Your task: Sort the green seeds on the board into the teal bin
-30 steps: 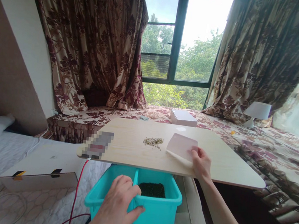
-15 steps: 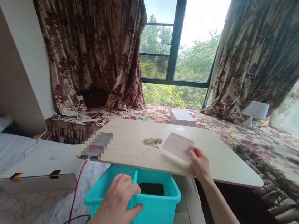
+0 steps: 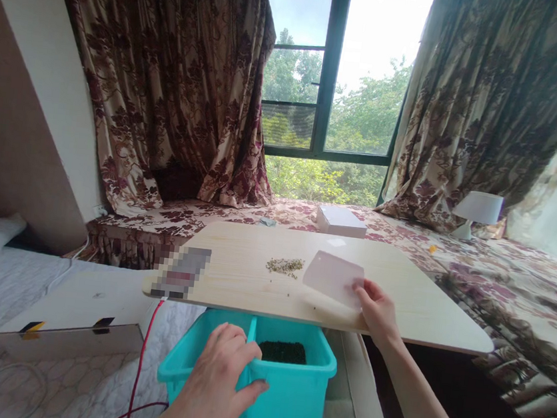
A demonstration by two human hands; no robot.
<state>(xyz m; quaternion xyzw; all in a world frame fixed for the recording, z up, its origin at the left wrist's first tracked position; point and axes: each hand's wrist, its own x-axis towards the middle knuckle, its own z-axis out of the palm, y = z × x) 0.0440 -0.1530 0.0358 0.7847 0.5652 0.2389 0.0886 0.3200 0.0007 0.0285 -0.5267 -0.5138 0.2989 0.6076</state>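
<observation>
My left hand [image 3: 222,374] grips the near rim of a turquoise two-compartment bin [image 3: 287,401], at its middle divider. Dark granular stuff [image 3: 284,351] lies in the bin's right compartment; what I see of the left one is bare turquoise plastic. Between the thumb and fingers of my right hand [image 3: 376,309] is the right edge of a thin, translucent plastic sheet [image 3: 333,279], tilted just over the light wooden board [image 3: 427,313]. Left of the sheet, a small heap of greenish-brown grains [image 3: 285,266] is spread on the board, with a few loose ones nearer me.
A blurred-out flat device [image 3: 183,272] with a red cable [image 3: 142,354] lies on the board's left end. A white carton [image 3: 80,314] rests on the bed at left. Behind the board are a white box [image 3: 341,221] and a lamp [image 3: 478,208].
My right hand and the plastic sheet have shifted slightly right and toward me. Loose grains near the board's front edge lie in different spots. My left hand stays on the bin.
</observation>
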